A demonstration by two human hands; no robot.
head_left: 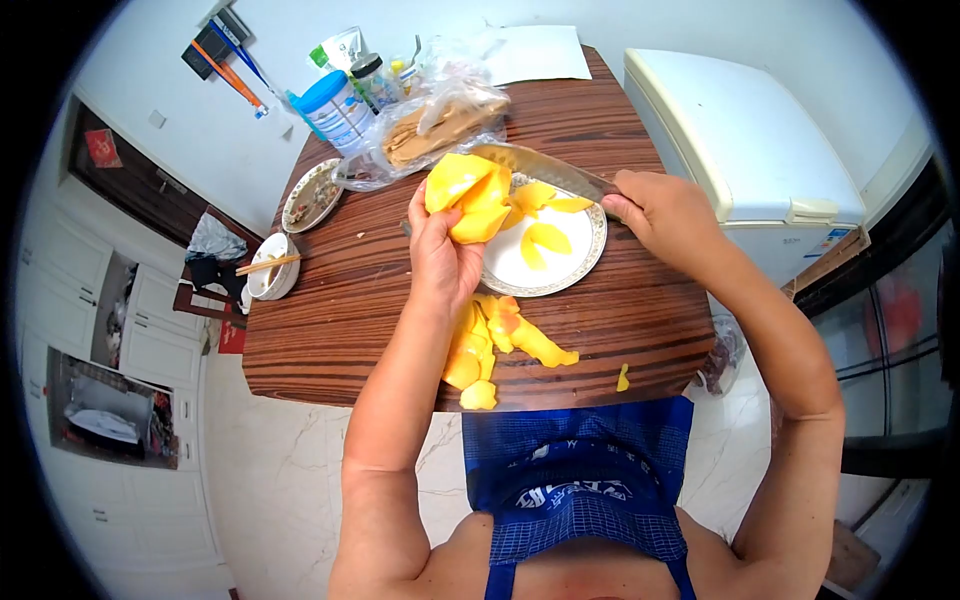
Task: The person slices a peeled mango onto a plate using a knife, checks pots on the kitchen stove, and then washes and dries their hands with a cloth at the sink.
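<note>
Over plate [508, 264], knife [550, 171] aslant, tip pointing left and away

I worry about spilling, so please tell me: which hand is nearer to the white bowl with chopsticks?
Left. The left hand, holding the yellow fruit, is to the right of the white bowl; the right hand, gripping the knife, is farther right, past the plate.

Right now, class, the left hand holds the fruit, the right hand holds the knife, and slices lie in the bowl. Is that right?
The slices lie on the plate, not in the bowl, as the head view shows. The left hand holds the fruit and the right hand the knife.
</note>
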